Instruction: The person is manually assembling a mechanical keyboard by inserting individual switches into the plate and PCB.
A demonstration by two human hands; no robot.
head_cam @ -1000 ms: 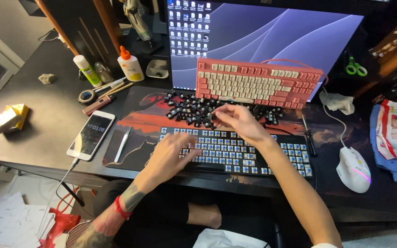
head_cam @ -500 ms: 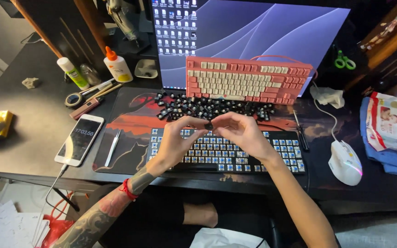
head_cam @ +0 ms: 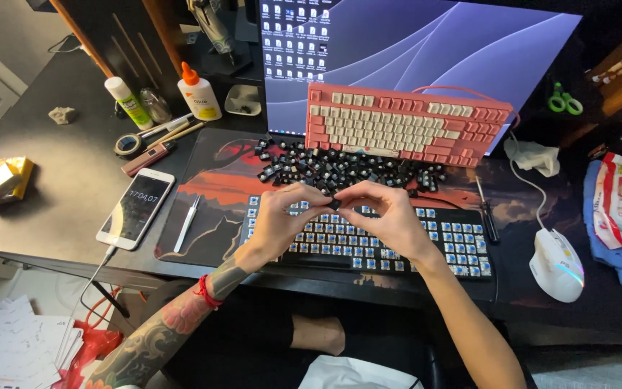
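Above stripped black keyboard (head_cam: 368, 241), small black keycap (head_cam: 334, 204) pinched between our left hand (head_cam: 282, 220) and right hand (head_cam: 390, 216), fingertips of both grasping it. Loose keycap pile (head_cam: 340, 169) just behind, pink keyboard (head_cam: 404, 126) beyond, phone (head_cam: 136, 207) left, white mouse (head_cam: 557, 265) right.

A pink keyboard (head_cam: 404, 133) with cream and pink keys leans against a monitor (head_cam: 426, 50) glowing in purple and blue waves. Below it lies a heap of black keycaps (head_cam: 340, 169), and a black keyboard (head_cam: 368, 241) showing rows of blue switches. The desk mat (head_cam: 217, 180) carries a red, black and orange scene. A white mouse (head_cam: 557, 265) glows at its edge. Green scissors (head_cam: 564, 99), a white glue bottle (head_cam: 199, 94) with an orange cap and a white phone (head_cam: 136, 207) sit on the dark worktop (head_cam: 52, 187). A red band circles the tattooed left wrist (head_cam: 206, 292).
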